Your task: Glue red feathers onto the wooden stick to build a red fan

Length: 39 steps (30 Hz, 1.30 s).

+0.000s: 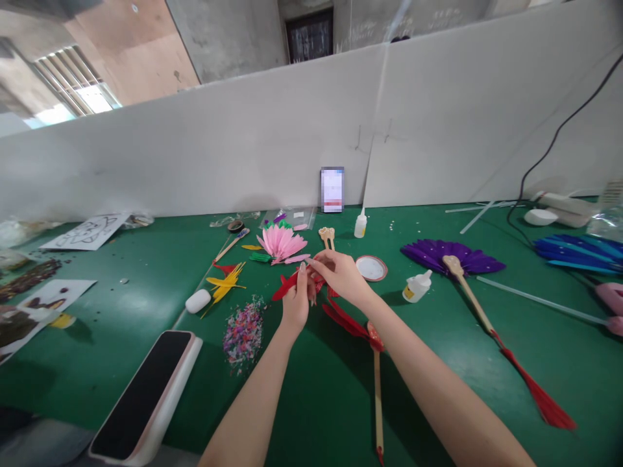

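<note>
Near the middle of the table, my left hand [296, 303] pinches a red feather [286, 285] that sticks out to its left. My right hand [341, 274] meets it from the right, fingers closed at the same feather's other end; the exact contact is hidden behind the fingers. More red feathers show just beneath the hands. Below my right forearm lies a partly feathered red fan [374, 337] with a wooden handle [378, 402]. Behind the hands are pink feathers [282, 243] and a bare wooden fan handle [328, 235].
Yellow feathers [224, 285], a patch of colourful sequins [243, 334] and a large phone [146, 395] lie leftward. A round lid [371, 268], glue bottles [417, 287] [361, 224] and a purple feather fan [452, 258] are on the right. A lit phone [333, 189] leans against the partition.
</note>
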Motion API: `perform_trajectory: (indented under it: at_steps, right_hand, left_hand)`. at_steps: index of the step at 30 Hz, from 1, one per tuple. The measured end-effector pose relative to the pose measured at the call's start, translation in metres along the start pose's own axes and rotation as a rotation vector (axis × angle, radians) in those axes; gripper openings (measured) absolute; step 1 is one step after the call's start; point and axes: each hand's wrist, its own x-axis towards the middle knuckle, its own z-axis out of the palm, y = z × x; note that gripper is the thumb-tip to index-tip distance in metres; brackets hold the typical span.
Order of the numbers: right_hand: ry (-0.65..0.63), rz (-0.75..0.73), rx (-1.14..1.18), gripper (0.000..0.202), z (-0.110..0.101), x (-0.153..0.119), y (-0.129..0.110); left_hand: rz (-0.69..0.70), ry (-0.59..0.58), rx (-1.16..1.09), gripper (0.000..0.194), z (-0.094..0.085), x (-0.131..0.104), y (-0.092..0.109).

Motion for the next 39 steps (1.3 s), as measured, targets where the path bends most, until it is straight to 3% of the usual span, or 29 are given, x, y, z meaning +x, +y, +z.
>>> perform_trajectory:
  at_steps: [8, 26, 32, 39]
  right_hand:
    - [0.049, -0.013, -0.007, 0.024, -0.002, 0.002, 0.002]
    - [0.125, -0.115, -0.498, 0.024, 0.009, -0.004, 0.007]
    - [0.13, -0.08, -0.232, 0.029, 0.005, -0.002, 0.005]
    - [0.091, 0.115, 0.113, 0.033, -0.001, 0.001, -0.002]
  left_hand:
    - [-0.037, -0.04, 0.015, 0.06, 0.001, 0.0, 0.0]
    - [0.004, -0.014, -0.045, 0.058, 0.005, 0.0, 0.004]
    - [-0.021, -0.027, -0.026, 0.06, 0.002, -0.001, 0.004]
    - [0.001, -0.009, 0.019, 0.06, 0.003, -0.001, 0.001]
